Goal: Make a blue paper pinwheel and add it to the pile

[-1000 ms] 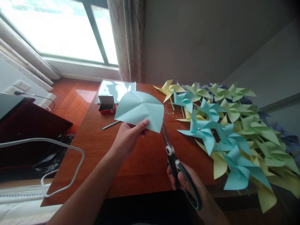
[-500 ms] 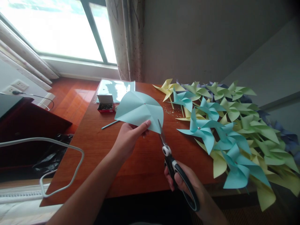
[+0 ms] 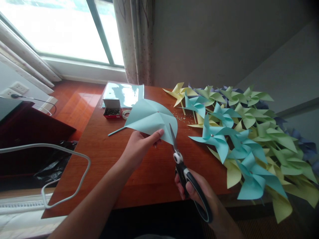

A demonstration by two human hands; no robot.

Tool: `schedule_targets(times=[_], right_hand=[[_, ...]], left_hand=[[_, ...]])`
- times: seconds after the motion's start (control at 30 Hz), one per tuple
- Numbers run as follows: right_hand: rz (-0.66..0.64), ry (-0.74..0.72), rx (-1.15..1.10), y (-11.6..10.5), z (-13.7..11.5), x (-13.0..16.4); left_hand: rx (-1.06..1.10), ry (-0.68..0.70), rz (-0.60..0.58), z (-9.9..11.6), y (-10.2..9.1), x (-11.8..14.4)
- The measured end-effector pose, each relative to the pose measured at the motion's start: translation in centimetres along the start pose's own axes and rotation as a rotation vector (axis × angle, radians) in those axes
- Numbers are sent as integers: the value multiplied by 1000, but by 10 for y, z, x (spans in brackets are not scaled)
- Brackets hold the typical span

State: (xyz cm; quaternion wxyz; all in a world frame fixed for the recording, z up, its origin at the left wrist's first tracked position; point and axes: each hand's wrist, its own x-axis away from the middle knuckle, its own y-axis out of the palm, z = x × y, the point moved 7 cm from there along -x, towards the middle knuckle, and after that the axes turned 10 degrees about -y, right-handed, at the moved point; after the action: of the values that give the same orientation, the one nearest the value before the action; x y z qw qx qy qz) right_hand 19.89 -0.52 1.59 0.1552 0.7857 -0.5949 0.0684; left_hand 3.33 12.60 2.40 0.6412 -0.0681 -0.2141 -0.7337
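L hand (image 3: 139,146) pinched on paper (image 3: 149,118) near edge, just left of scissors (image 3: 183,171). R hand (image 3: 196,194) clamped on scissors' handles. Paper likely light, floppy; best held close by the blades.

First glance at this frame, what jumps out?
The heap of paper pinwheels in teal, green and yellow, covering the right side of the wooden table. Mid-table, the left hand holds up a teal paper sheet while the right hand works black scissors into its edge.
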Motion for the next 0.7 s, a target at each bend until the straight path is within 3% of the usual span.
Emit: schedule_targets(times=[0.7], right_hand=[[-3,20,12,1,-4,1]], left_hand=[[-34,-7,3,-1,0,0]])
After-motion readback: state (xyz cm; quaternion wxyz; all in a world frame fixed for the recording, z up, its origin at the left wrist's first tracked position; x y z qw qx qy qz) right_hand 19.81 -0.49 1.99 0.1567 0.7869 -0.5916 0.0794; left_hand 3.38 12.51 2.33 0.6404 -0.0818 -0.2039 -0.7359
